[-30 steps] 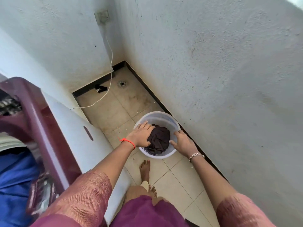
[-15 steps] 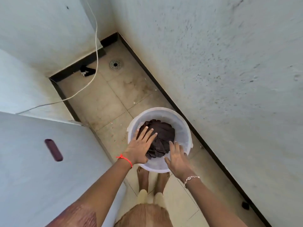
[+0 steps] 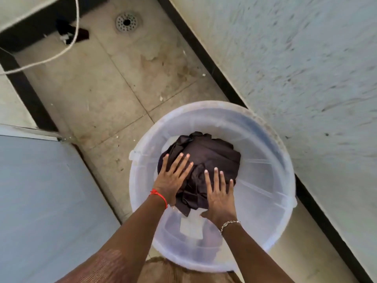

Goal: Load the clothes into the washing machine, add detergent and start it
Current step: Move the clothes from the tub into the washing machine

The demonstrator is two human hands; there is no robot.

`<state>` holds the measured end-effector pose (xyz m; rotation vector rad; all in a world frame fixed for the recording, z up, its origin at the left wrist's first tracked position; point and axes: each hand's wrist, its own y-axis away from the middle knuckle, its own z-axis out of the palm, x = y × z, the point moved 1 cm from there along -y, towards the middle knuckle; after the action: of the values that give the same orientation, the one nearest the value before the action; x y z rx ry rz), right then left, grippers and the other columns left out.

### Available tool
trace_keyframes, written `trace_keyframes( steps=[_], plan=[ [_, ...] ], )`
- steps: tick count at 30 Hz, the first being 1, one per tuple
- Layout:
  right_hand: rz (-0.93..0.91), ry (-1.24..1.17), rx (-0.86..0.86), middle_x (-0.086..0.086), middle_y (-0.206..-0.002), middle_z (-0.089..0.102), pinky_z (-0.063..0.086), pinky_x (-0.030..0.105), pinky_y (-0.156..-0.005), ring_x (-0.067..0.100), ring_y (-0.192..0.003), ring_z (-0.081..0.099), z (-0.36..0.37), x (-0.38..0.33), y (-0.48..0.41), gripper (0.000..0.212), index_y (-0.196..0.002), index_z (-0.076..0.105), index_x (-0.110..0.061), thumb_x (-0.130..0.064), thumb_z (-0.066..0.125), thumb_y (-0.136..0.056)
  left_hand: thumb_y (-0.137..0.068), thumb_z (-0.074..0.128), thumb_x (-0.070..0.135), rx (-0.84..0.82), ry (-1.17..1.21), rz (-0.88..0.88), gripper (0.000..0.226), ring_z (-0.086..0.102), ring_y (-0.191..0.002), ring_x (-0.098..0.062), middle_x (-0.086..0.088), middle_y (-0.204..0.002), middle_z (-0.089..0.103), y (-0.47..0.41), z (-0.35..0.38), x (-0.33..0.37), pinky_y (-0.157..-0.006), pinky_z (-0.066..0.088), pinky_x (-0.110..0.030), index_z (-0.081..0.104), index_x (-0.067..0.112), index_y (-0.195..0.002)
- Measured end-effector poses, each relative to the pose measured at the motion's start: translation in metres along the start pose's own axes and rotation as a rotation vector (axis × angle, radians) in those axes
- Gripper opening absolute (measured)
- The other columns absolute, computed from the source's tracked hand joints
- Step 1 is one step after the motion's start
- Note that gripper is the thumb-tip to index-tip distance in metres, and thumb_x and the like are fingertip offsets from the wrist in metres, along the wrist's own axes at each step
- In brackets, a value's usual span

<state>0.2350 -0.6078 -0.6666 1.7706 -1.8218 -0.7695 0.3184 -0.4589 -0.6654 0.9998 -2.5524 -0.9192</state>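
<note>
Both hands are being pressed flat on the dark clothes (image 3: 212, 154) inside the bucket (image 3: 271, 160); left hand (image 3: 170, 180) and right hand (image 3: 219, 196) fingers are being held open, gripping nothing.

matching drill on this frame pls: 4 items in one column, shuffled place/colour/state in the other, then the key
Items:
1. left hand
2. right hand
3. dark clothes
4. floor drain

Descriptions:
A. set in the floor tile by the far corner
B. silver bracelet at its wrist
C. bunched inside the translucent bucket
D. red thread at its wrist

Pairs: 1-D, 2-B, 3-C, 4-A
</note>
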Motion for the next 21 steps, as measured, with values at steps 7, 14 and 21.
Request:
trace_keyframes(
  steps=[7, 14, 21],
  plan=[
    [0.032, 0.115, 0.172, 0.017, -0.155, -0.012, -0.001, 0.074, -0.103, 0.04, -0.143, 0.0, 0.05, 0.013, -0.058, 0.134, -0.145, -0.017, -0.024, -0.055, 0.078, -0.056, -0.059, 0.074, 0.034, 0.22, -0.065, 0.03, 0.115, 0.008, -0.145, -0.034, -0.014, -0.157, 0.013, -0.049, 0.042, 0.006, -0.11, -0.006, -0.063, 0.004, 0.012, -0.148],
    [0.043, 0.073, 0.276, 0.022, -0.151, -0.023, 0.001, 0.078, -0.099, 0.046, -0.141, -0.001, 0.054, 0.016, -0.091, 0.132, -0.145, -0.021, -0.025, -0.035, 0.081, -0.061, -0.056, 0.07, 0.045, 0.289, -0.033, -0.107, 0.112, 0.013, -0.142, -0.04, -0.019, -0.154, 0.016, -0.076, 0.053, -0.001, -0.107, -0.005, -0.065, 0.014, 0.007, -0.146],
    [0.041, 0.023, 0.339, 0.026, -0.151, -0.003, 0.014, 0.081, -0.09, 0.051, -0.137, 0.008, 0.065, 0.011, -0.11, 0.12, -0.146, -0.017, -0.018, -0.027, 0.074, -0.067, -0.06, 0.065, 0.061, 0.243, -0.108, -0.122, 0.126, 0.017, -0.141, -0.043, -0.025, -0.154, 0.014, -0.088, 0.063, -0.001, -0.103, -0.002, -0.071, -0.005, 0.001, -0.147]
  ],
)
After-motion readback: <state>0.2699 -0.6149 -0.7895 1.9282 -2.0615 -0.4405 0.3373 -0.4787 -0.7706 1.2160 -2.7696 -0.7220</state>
